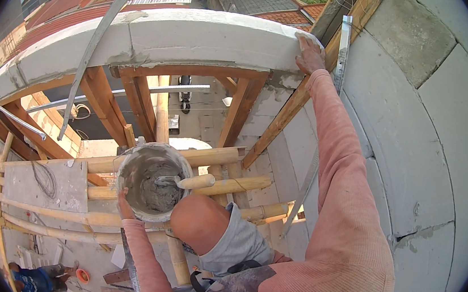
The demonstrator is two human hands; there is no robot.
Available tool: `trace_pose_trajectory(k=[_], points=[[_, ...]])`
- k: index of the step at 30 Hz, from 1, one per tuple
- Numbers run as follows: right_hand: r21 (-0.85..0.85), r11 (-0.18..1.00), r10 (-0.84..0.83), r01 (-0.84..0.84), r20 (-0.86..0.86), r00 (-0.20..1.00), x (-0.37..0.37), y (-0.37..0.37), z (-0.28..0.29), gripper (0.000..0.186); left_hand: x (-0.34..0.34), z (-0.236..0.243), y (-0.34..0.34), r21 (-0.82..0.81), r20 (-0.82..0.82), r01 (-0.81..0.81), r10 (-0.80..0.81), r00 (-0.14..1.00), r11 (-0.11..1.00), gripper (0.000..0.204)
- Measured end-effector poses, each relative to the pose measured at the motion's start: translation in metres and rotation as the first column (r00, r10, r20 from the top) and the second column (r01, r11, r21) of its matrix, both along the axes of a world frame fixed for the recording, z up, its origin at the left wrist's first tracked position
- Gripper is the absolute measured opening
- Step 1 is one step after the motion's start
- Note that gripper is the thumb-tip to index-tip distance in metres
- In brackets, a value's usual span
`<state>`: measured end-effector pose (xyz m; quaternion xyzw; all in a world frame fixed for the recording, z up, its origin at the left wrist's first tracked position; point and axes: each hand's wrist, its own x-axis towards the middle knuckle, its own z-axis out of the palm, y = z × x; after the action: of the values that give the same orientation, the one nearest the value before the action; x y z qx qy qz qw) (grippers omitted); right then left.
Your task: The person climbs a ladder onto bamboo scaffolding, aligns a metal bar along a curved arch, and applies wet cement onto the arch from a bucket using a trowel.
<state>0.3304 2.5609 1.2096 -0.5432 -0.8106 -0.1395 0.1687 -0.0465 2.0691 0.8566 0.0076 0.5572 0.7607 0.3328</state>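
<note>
"Corrugated red roofing (69,6) stands beyond the site, and a wall of large white blocks (396,123) closes the right side. What is at working level?"

"Scaffolding of pale round bamboo poles (61,214), carrying a flat grey board (73,183) at left. Above it, a long course of white blocks (211,35) crosses over brown timber framing (104,104)."

"Location of the mortar container?"

"A round, grey, mortar-smeared bucket (129,178) sits at the centre, just beside the person's bare knee (198,219). It contains wet grey mortar (155,193). One trowel with a pale, thick handle (196,182) lies with its metal end in the bucket and its handle projecting over the right rim."

"Condition of the hands?"

"Left hand (125,205): touching the bucket's near-left side, at the rim. Partly hidden; I cannot tell whether it grips or only steadies. Right hand (310,55): open, laid over the right end of the block course, near a slanting brown timber post (272,130). Arm extended."

"Other persons?"

"One, in a blue top (34,280), at lower left, near a small orange bucket (82,276)."
</note>
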Motion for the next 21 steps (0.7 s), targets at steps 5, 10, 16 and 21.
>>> trace_pose_trajectory(k=[5, 10, 16, 21], points=[[0.024, 1.000, -0.007, 0.007, 0.005, 1.000, -0.002, 0.000, -0.002, 0.084, 0.000, 0.004, -0.002, -0.030, -0.030, -0.048, 0.047, 0.998, 0.998, 0.035], [0.023, 1.000, 0.011, -0.011, 0.002, 1.000, 0.000, 0.002, -0.002, 0.084, 0.000, 0.006, -0.001, 0.057, 0.050, 0.006, -0.009, 0.999, 0.998, 0.030], [0.027, 1.000, 0.005, -0.005, -0.004, 1.000, 0.002, 0.007, -0.006, 0.084, 0.011, 0.018, 0.001, 0.076, 0.084, -0.035, 0.028, 0.996, 0.997, 0.027], [0.035, 0.999, 0.016, -0.016, 0.008, 1.000, 0.000, 0.006, -0.004, 0.084, 0.008, 0.020, -0.001, 0.094, 0.116, -0.002, -0.009, 0.993, 0.996, 0.033]])
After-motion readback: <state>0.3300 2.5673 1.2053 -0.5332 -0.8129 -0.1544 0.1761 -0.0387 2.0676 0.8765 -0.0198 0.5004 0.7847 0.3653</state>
